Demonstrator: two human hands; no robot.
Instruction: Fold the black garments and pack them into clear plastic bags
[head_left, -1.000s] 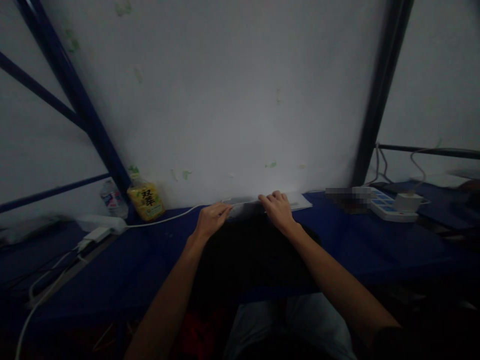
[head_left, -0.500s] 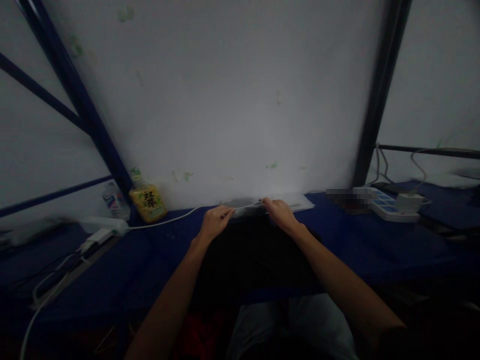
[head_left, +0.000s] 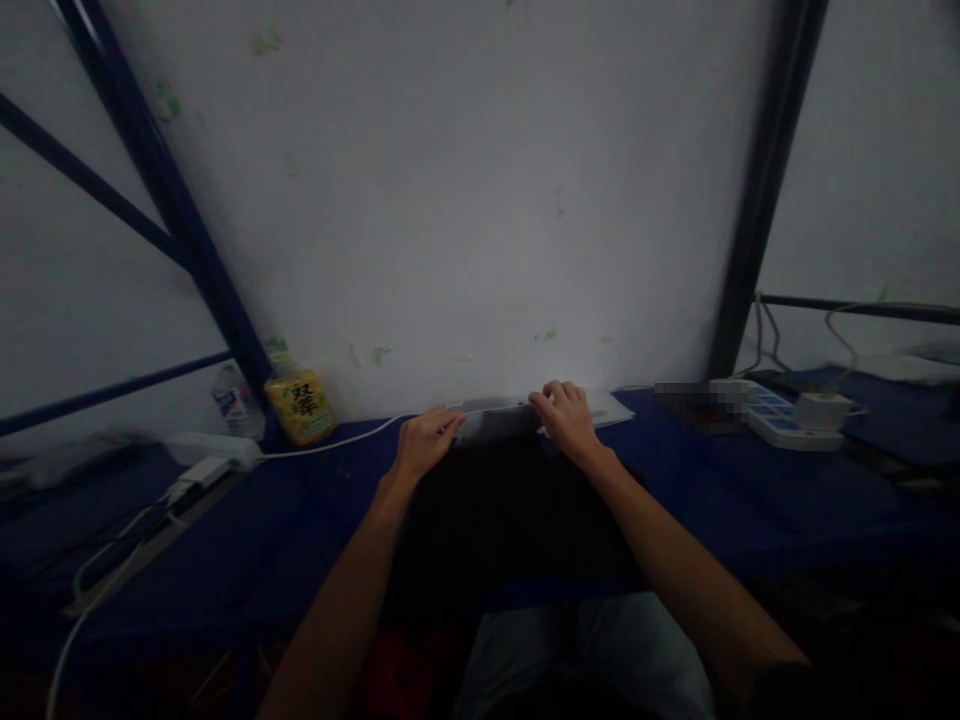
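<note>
A black cloth-like thing (head_left: 517, 520) lies on the blue table in front of me; its details are lost in the dark. At its far edge is a flat grey piece (head_left: 495, 428), which I cannot make out further. My left hand (head_left: 427, 440) is closed, thumb and forefinger pinching a thin white cable (head_left: 367, 436) at the grey piece's left end. My right hand (head_left: 566, 415) pinches at the other end, its remaining fingers raised and bent. Between the two pinches the white line runs nearly straight along the grey piece's top.
White papers (head_left: 611, 410) lie behind my right hand. At the left stand a yellow-labelled bottle (head_left: 301, 405), a clear bottle (head_left: 238, 405) and a white power strip (head_left: 214, 450). Another power strip (head_left: 791, 420) with a plugged-in adapter sits at the right. Blue posts (head_left: 165, 190) frame the wall.
My right hand has turned slightly and lifted its outer fingers. My left hand has shifted a little left, and more of the grey piece shows. The view has moved slightly.
</note>
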